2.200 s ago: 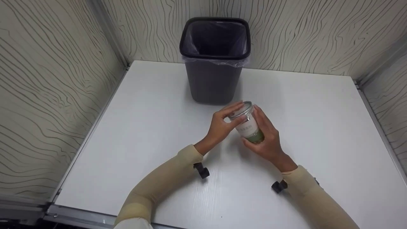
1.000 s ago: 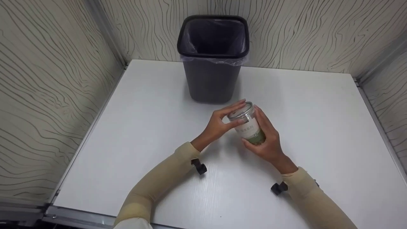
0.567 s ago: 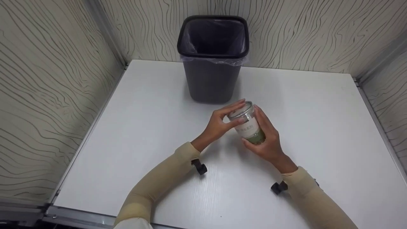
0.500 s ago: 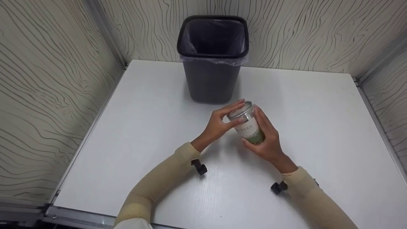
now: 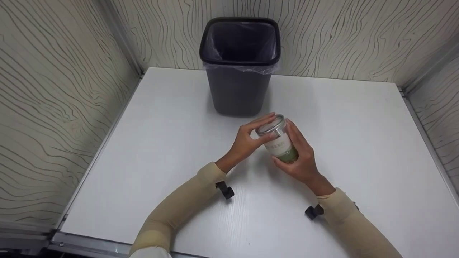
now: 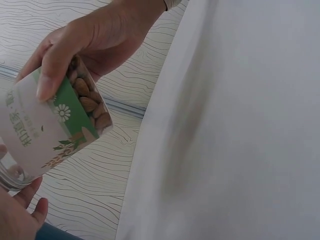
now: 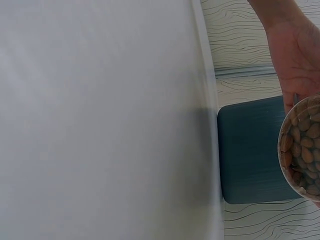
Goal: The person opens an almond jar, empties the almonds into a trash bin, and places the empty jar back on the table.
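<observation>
A clear jar of almonds point(image 5: 279, 145) with a white and green label is held tilted above the table, its top leaning to the left. My left hand point(image 5: 247, 138) grips the jar's clear lid point(image 5: 271, 126), thumb on the near side and fingers across the far side. Lower on the jar, my right hand point(image 5: 303, 157) holds the body between thumb and fingers. Almonds point(image 6: 89, 102) show through the wall in the left wrist view. From the right wrist view I see the jar's bottom point(image 7: 306, 150), packed with nuts; the lid is hidden there.
A dark bin point(image 5: 238, 91) with a clear plastic liner stands at the back of the white table point(image 5: 161, 143), just beyond the hands. Wood-grain patterned panels point(image 5: 340, 39) enclose the back and sides. Metal framing point(image 5: 89, 243) runs along the front left edge.
Both hands keep their hold and stay nearly still. Compared with the oldest frame, the left forearm sits slightly further left, and the head view has shifted a little.
</observation>
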Tool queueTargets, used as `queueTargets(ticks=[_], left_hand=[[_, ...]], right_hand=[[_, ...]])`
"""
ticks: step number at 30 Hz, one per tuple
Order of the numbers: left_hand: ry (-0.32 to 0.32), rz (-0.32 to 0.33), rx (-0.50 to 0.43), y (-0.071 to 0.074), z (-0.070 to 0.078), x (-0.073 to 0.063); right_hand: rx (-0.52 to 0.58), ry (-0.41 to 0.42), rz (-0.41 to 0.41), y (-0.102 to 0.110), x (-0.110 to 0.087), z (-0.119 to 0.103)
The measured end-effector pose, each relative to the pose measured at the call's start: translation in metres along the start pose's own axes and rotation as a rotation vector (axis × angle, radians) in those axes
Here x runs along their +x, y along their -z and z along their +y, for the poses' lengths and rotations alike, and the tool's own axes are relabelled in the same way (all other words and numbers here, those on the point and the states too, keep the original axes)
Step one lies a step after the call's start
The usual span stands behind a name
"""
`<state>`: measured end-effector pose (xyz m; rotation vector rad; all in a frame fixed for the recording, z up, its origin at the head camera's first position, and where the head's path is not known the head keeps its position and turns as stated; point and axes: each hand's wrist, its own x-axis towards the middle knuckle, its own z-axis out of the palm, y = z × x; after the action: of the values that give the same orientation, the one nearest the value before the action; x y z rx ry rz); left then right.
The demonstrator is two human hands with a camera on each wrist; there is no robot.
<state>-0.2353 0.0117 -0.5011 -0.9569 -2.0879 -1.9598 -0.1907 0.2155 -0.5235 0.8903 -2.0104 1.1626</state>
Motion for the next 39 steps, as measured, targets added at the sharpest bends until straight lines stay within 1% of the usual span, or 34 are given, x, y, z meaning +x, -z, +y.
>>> queueTargets(ticks=[9, 18, 25, 34, 36, 39], left_hand=[[0.017, 0.01, -0.011, 0.001, 0.002, -0.003], [0.022, 0.022, -0.005, -0.001, 0.001, -0.003], [0.067, 0.03, -0.021, 0.002, 0.042, -0.004], [0.08, 0.05, -0.012, 0.001, 0.044, -0.002], [0.079, 0.054, -0.008, 0.0, 0.045, -0.002], [0.073, 0.056, -0.006, 0.0, 0.046, -0.001]], right_hand=[[-0.01, 0.016, -0.002, -0.003, -0.002, 0.001], [-0.018, 0.016, 0.006, -0.004, 0.0, -0.002], [-0.003, 0.011, -0.003, -0.003, -0.002, 0.001], [0.004, 0.034, 0.017, 0.0, 0.014, -0.024], [0.003, 0.037, 0.02, 0.0, 0.015, -0.024], [-0.006, 0.04, 0.024, -0.001, 0.012, -0.018]])
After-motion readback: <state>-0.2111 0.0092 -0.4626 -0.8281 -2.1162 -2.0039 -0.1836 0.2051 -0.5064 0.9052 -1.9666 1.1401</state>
